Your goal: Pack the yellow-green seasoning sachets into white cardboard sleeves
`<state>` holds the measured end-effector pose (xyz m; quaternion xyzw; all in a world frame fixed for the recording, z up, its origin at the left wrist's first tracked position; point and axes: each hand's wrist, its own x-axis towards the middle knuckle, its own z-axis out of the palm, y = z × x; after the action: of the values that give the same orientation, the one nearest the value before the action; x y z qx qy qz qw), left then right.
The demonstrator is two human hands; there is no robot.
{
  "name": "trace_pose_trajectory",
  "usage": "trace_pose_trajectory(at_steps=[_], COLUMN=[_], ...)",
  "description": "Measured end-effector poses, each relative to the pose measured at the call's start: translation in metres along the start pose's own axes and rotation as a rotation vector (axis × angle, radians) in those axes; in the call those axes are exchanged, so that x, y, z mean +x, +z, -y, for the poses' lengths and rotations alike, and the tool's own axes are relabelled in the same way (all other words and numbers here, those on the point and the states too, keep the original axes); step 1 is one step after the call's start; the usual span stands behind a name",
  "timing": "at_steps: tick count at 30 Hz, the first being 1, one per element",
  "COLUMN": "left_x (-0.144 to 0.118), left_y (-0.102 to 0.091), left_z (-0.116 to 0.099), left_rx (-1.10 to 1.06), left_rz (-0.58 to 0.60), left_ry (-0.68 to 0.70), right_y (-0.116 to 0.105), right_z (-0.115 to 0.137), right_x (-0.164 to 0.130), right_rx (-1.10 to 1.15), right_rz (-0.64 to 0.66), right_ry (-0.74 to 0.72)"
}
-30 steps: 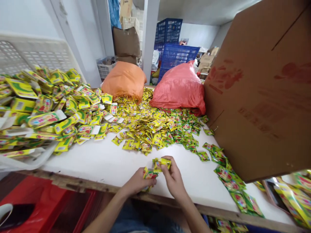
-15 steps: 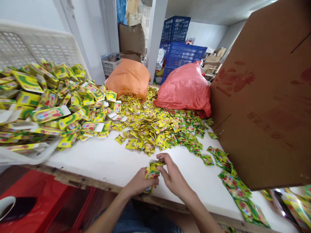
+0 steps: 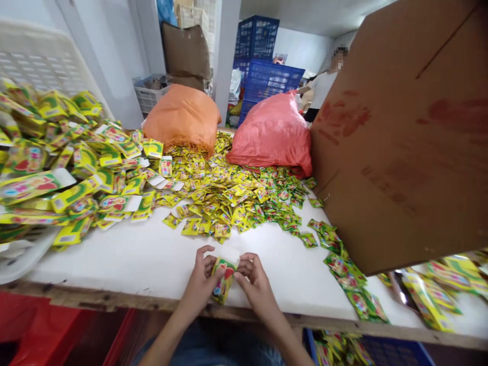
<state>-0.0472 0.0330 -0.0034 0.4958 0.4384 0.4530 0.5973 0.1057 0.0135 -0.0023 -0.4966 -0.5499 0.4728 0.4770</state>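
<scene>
Both hands have dropped back toward the desk's near edge since a second ago, and the sachet the right one held up now sits in the stack between them. Left hand grips the stack's left side, thumb on top; right hand pinches its right side with curled fingertips. The stack's long axis runs toward and away from the person, tilted slightly. Loose sachets lie well apart, straight ahead, equally near either hand.
</scene>
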Motion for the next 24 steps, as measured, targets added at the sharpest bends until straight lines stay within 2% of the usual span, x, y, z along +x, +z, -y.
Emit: trace_pose_trajectory(at_steps=[2,4,9,12,14,17,19,24], left_x=[0.0,0.0,0.001,0.001,0.001,-0.001,-0.003,-0.002], left_y=[-0.001,-0.003,-0.009,-0.014,-0.017,-0.019,-0.019,-0.018], left_z=[0.0,-0.002,-0.006,-0.007,-0.006,-0.006,-0.006,-0.012], left_rx=[-0.011,0.01,0.063,0.097,0.119,0.052,-0.001,0.141], left_rz=[0.035,0.063,0.102,0.148,0.173,0.095,0.049,0.013], left_ry=[-0.003,-0.008,-0.052,-0.085,-0.089,-0.029,0.018,0.059], right_y=[0.007,0.013,0.01,0.008,0.012,0.019,0.022,0.019], right_z=[-0.01,-0.014,-0.003,0.0,-0.003,-0.008,-0.009,0.0], right_x=[-0.002,-0.002,0.005,0.009,0.011,0.011,0.012,0.012], right_rx=[0.118,0.088,-0.12,-0.14,-0.092,0.012,0.018,-0.079], right_rz=[-0.104,-0.144,-0.043,-0.025,-0.061,-0.12,-0.088,-0.029], right_ry=[0.012,0.003,-0.062,-0.1,-0.092,-0.039,-0.027,-0.083])
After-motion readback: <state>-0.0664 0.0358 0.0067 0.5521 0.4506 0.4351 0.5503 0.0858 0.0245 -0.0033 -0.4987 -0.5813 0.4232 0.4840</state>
